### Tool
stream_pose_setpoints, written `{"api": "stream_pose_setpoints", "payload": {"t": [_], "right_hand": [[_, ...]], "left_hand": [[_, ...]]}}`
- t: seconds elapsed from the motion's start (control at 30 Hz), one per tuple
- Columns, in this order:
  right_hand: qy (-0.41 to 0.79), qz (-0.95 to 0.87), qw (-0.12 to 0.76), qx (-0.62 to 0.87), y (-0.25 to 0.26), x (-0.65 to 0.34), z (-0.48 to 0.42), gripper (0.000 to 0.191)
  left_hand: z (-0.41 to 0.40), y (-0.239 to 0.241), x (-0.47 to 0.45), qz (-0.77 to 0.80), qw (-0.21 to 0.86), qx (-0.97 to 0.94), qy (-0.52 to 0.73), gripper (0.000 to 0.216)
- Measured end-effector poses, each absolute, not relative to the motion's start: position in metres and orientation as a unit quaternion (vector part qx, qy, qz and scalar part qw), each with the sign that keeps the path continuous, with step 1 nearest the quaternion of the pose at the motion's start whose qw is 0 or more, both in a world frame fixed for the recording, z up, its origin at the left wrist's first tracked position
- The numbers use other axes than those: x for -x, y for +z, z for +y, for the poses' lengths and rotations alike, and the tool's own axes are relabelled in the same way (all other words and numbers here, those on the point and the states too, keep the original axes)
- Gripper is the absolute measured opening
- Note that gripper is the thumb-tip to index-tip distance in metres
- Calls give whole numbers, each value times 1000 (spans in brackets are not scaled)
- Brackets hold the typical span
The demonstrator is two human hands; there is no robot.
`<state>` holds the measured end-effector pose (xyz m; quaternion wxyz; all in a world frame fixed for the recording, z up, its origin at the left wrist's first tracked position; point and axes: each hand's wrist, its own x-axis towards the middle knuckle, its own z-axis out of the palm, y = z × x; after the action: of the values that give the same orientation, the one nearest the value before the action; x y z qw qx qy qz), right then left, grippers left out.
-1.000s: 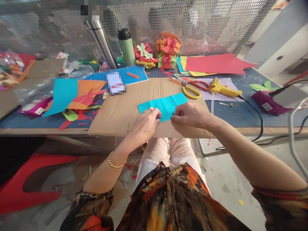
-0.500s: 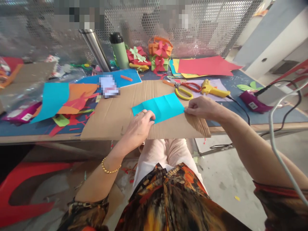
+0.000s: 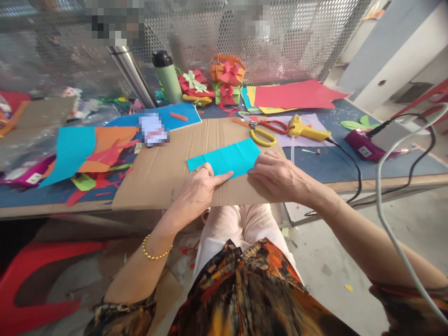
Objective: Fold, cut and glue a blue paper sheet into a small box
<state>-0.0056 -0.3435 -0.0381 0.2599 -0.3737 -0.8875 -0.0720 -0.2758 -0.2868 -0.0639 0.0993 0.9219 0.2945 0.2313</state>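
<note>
Resting on a creased blue paper strip [image 3: 224,157] at the center of the frame, the left hand [image 3: 196,192] is partly open, one digit stretched along the near edge. The right hand [image 3: 280,176] curls at the strip's right end, fingertips bunched; whether they pinch it cannot be told. Cardboard [image 3: 150,179] lies beneath; scissors [image 3: 263,137] sit just above, right of center.

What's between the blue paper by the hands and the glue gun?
Scissors with red and yellow handles lie between the blue paper and the glue gun, as the head view shows.
</note>
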Motion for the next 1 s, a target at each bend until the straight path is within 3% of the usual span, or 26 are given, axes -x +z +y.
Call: {"api": "stream_pose_setpoints", "payload": {"t": [0.4,0.5,0.57,0.73,1.0], "right_hand": [[-116,-799,192,558,-32,-30,-355,33],[-46,-720,209,660,-24,-10,-348,28],[23,-690,160,705,-18,8,-339,31],[79,-696,30,713,-10,21,-313,38],[112,-717,3,688,-12,-21,-304,35]], "left_hand": [[-283,-61,276,297,87,-930,198,44],[-284,-60,276,296,83,-931,196,43],[-284,-60,276,297,80,-930,200,42],[-285,-60,277,296,78,-930,203,44],[-283,-63,279,290,60,-932,208,43]]}}
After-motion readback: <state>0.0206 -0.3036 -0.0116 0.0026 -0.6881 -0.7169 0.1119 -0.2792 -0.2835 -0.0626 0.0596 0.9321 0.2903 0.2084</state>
